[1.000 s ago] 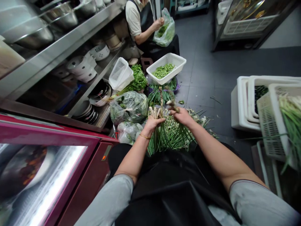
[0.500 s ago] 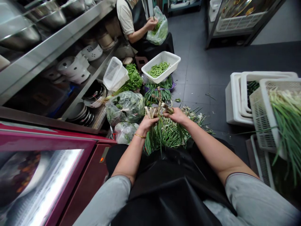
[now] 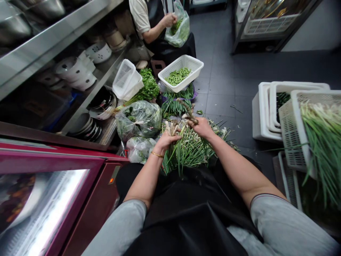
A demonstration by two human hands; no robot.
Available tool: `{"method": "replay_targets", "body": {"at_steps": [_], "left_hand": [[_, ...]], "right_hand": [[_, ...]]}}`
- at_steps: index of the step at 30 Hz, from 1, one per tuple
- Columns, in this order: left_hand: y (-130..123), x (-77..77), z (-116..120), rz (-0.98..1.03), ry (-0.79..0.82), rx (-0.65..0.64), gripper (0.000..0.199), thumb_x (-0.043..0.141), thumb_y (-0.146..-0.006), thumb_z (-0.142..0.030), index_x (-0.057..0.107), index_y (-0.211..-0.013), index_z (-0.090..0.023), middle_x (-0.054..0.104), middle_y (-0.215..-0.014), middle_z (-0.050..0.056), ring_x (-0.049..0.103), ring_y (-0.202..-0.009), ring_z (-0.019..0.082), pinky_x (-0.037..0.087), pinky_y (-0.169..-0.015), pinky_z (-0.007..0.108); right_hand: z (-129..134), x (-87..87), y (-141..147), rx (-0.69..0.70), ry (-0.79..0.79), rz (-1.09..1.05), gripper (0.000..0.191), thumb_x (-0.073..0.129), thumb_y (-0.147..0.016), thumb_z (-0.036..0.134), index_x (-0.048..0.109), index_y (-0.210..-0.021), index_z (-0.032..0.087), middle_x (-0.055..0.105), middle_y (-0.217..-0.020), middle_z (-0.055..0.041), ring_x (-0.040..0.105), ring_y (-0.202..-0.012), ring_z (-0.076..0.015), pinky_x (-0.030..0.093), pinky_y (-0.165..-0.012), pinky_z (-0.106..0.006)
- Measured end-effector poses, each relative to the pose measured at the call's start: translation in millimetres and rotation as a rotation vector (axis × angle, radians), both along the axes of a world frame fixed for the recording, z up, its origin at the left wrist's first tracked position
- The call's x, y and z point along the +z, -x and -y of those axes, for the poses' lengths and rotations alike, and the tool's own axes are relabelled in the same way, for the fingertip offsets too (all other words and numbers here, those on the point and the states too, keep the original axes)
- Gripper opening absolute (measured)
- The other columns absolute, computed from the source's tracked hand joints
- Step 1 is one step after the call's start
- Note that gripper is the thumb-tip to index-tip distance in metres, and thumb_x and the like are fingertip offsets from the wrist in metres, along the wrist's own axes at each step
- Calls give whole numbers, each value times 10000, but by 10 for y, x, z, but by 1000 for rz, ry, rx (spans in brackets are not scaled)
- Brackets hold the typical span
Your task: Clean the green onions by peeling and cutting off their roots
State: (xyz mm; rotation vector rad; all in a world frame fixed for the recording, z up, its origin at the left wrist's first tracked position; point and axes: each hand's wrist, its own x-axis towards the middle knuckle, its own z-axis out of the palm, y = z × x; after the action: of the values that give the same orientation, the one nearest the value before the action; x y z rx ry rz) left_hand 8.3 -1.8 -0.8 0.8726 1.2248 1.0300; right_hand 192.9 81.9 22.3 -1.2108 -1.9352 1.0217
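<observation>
My left hand [image 3: 165, 139] is closed around a bunch of spring onions [image 3: 171, 127], their white ends pointing up and away and the green leaves hanging below. In my right hand [image 3: 201, 127], slightly farther forward, are a few spring onions with brownish, untrimmed ends [image 3: 189, 113]; the fingers are wrapped round them and partly hidden. Beneath both hands spreads a heap of loose spring onions [image 3: 195, 151], with pale scraps among them.
Bagged greens [image 3: 139, 119], leafy herbs [image 3: 149, 85] and a white basket of green pods [image 3: 178, 75] lie ahead. A co-worker's hand [image 3: 169, 20] is at a plastic bag. Crates [image 3: 293, 138] of spring onions stand right; a red-framed glass cabinet [image 3: 102, 185] and metal shelves [image 3: 61, 46] line the left.
My right hand has drawn apart from the left, and the brownish ends it holds have swung up and forward. A stalk standing between the hands has gone from there. My left hand keeps its bunch.
</observation>
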Motion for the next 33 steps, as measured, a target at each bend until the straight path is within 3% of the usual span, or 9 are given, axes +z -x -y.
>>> {"method": "replay_targets", "body": {"at_steps": [5, 8, 10, 14, 16, 20, 22, 27, 33], "left_hand": [[166, -110, 118, -40, 59, 46, 442, 862, -446, -281, 679, -814, -118, 545, -584, -31, 441, -493, 65, 315, -478, 207], [230, -153, 158, -40, 92, 102, 456, 865, -433, -293, 687, -805, -99, 531, -544, -30, 424, -469, 62, 293, -459, 203], [203, -139, 145, -27, 86, 114, 451, 849, -476, -328, 693, -822, -84, 557, -554, -7, 415, -454, 58, 275, -442, 201], [41, -90, 28, 12, 2, 14, 408, 804, -570, -356, 697, -864, -94, 636, -650, 40, 462, -482, 71, 335, -451, 206], [-19, -94, -27, 33, -22, 19, 396, 800, -574, -353, 695, -868, -110, 626, -642, 23, 474, -477, 75, 365, -459, 212], [-32, -151, -40, -10, -88, 34, 411, 775, -620, -367, 701, -943, -123, 646, -693, 26, 516, -530, 88, 393, -508, 214], [-3, -175, -19, -65, -117, 32, 385, 796, -593, -349, 702, -889, -121, 658, -713, 27, 550, -600, 106, 419, -564, 220], [134, -155, 39, 5, 24, -4, 324, 808, -575, -334, 681, -772, -111, 634, -588, 36, 538, -508, 116, 416, -531, 242], [251, -136, 102, 107, 57, 23, 305, 795, -580, -328, 687, -772, -117, 665, -612, 76, 578, -531, 147, 368, -471, 226]], "right_hand": [[-369, 98, -441, -428, 119, -439, 279, 569, -746, 410, 624, -747, 136, 629, -632, -34, 414, -424, -71, 333, -421, -213], [-458, 133, -576, -560, 99, -545, 317, 574, -757, 462, 599, -783, 147, 612, -640, -16, 341, -382, -47, 286, -386, -207], [-370, 110, -462, -464, 147, -443, 358, 651, -699, 489, 607, -781, 144, 589, -603, -1, 359, -397, -54, 306, -403, -216], [10, -12, 29, 90, 302, -199, 426, 752, -566, 507, 633, -744, 138, 582, -581, 14, 474, -492, -96, 393, -492, -235], [139, -81, 190, 198, 264, -157, 401, 713, -607, 530, 610, -656, 146, 574, -564, 11, 500, -520, -111, 404, -507, -237], [154, -201, 259, 82, 121, -65, 366, 584, -741, 500, 572, -587, 168, 513, -481, 12, 472, -480, -118, 380, -484, -239], [126, -239, 275, 97, 63, 32, 325, 543, -776, 431, 569, -574, 178, 527, -480, -3, 491, -487, -135, 386, -502, -250], [-12, -231, 303, -42, -70, 348, 224, 536, -764, 227, 620, -562, 176, 657, -618, -98, 624, -661, -203, 424, -629, -273], [-324, -153, 36, -283, 45, 25, 324, 511, -819, 375, 708, -757, 125, 680, -655, -79, 622, -625, -172, 463, -609, -268]]}}
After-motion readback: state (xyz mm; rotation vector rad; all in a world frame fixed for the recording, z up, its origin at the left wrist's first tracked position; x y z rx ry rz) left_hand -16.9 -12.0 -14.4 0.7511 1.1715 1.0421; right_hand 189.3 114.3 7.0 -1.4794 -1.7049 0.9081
